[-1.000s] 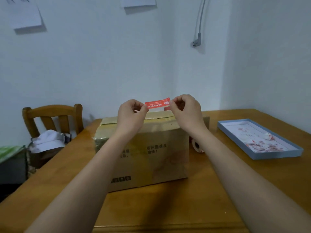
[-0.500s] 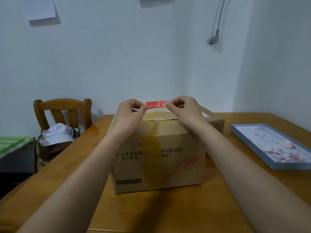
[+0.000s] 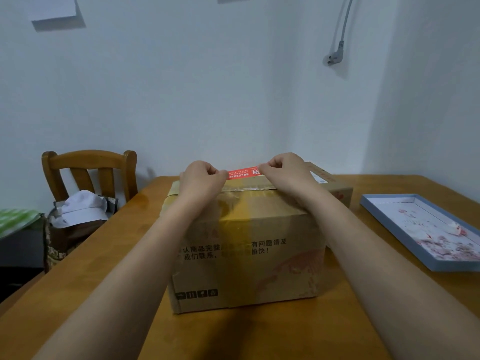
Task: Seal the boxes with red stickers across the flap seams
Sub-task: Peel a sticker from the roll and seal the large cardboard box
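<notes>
Red sticker [image 3: 242, 173]: a narrow strip with white print, held taut just above the top of the cardboard box [image 3: 246, 245], over its far part. Its long axis runs left to right, roughly level, the right end slightly higher. Whether it touches the box top cannot be told.

Left hand [image 3: 201, 180]: fingers curled, thumb and forefinger pinching the strip's left end. Right hand [image 3: 284, 175]: fingers curled likewise, pinching the right end. Both forearms reach over the near top edge of the box.

Cardboard box: stands mid-tabletop, flaps closed, old glossy tape along the near top edge and down the front face. The front face carries black Chinese print and a row of handling symbols at its lower left corner.

Tabletop [image 3: 259, 333]: brown wood, its far edge near the white wall. Toward the right edge lies a shallow blue tray [image 3: 389, 219], holding reddish scraps.

Beyond the left edge stands a wooden chair [image 3: 89, 167], with a white cap [image 3: 83, 206] resting on a bag on its seat. A grey plug [image 3: 335, 57] hangs on its cable against the wall.
</notes>
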Tool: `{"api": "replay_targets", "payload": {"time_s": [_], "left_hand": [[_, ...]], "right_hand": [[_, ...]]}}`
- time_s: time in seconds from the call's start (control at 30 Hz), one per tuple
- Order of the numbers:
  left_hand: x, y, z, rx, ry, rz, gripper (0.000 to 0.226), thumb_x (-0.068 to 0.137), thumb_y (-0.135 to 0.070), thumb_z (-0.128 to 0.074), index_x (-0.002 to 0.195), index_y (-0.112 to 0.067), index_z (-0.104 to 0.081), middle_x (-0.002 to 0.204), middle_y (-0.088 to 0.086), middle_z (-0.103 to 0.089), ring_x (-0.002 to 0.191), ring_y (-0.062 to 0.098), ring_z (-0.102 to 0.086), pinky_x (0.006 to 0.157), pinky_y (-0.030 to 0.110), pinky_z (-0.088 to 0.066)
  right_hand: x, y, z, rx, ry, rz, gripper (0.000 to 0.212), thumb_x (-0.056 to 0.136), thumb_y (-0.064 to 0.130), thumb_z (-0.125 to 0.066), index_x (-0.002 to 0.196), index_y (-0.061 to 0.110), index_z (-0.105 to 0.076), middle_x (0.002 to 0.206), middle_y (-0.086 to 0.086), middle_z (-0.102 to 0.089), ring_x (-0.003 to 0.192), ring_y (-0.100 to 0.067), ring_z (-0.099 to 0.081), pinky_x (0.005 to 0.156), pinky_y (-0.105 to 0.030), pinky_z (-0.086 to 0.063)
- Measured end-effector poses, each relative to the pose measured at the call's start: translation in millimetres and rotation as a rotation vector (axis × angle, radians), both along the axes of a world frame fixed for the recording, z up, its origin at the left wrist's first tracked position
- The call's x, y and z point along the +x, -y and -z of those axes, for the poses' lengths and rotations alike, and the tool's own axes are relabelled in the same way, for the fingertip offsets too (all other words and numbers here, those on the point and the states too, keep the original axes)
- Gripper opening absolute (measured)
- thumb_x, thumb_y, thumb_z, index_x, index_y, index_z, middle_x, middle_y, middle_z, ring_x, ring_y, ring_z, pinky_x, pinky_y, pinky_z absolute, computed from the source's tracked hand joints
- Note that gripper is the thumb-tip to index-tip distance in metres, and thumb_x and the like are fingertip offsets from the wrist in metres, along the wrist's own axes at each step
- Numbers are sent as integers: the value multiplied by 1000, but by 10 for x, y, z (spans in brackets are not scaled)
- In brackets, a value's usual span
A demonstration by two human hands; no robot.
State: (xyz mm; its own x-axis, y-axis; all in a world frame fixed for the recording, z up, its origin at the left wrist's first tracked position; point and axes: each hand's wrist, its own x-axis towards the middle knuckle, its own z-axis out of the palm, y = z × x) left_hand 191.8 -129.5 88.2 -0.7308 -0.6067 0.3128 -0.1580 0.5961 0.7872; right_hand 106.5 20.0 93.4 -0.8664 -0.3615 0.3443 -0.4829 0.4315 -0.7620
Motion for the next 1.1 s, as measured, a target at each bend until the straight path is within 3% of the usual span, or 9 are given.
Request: {"api": "replay_targets", "payload": {"time_s": [0.17, 0.33, 0.43, 0.5, 0.67, 0.8, 1.1], "left_hand": [[-45, 29, -15, -71, 136, 1, 30, 92, -33, -61, 74, -10, -62, 71, 13, -59, 79, 31, -63, 93, 44, -50], [-82, 85, -28, -73, 245, -11, 27, 90, -33, -64, 74, -12, -63, 90, 12, -67, 96, 30, -60, 91, 43, -52], [-100, 106, -8, -72, 266, -9, 25, 88, -32, -65, 76, -11, -65, 90, 10, -66, 101, 32, -57, 92, 44, -51], [-113, 111, 10, -80, 273, -9, 21, 88, -32, -65, 82, -12, -67, 92, 10, -65, 104, 32, -55, 93, 44, -50], [-130, 114, 32, -59, 276, -13, 19, 88, -31, -64, 84, -13, -66, 95, 9, -64, 108, 32, -53, 94, 45, -49], [-121, 115, 26, -24, 268, 3, 19, 89, -30, -65, 80, -14, -66, 93, 8, -64, 110, 32, -52, 96, 45, -48], [-122, 124, 19, -14, 287, 6, 18, 89, -31, -66, 83, -14, -65, 95, 8, -63, 110, 31, -52, 97, 45, -48]], "right_hand": [[22, 10, 50, 62, 23, 9, 26, 88, 30, -59, 80, 7, -68, 75, -6, -59, 66, -13, -53, 59, -28, -39], [41, 18, 90, 155, 13, 16, 21, 83, 29, -60, 71, 12, -60, 76, -13, -58, 77, -24, -60, 63, -30, -40], [49, 5, 97, 165, 8, 25, 21, 81, 29, -62, 70, 11, -61, 101, -13, -69, 98, -26, -63, 64, -29, -39], [55, -9, 95, 165, 8, 24, 23, 82, 28, -63, 75, 6, -67, 110, -7, -68, 91, -19, -60, 62, -25, -38], [43, -18, 101, 185, -3, 2, 18, 83, 27, -67, 79, 9, -69, 86, -1, -65, 76, -10, -56, 61, -27, -41], [36, -15, 103, 214, -26, -1, 19, 85, 27, -65, 82, 8, -71, 87, -8, -68, 65, -5, -52, 58, -23, -39], [-9, -2, 121, 238, -31, -13, 18, 85, 28, -68, 69, 20, -65, 73, 11, -58, 72, -4, -52, 68, -29, -43]]}}
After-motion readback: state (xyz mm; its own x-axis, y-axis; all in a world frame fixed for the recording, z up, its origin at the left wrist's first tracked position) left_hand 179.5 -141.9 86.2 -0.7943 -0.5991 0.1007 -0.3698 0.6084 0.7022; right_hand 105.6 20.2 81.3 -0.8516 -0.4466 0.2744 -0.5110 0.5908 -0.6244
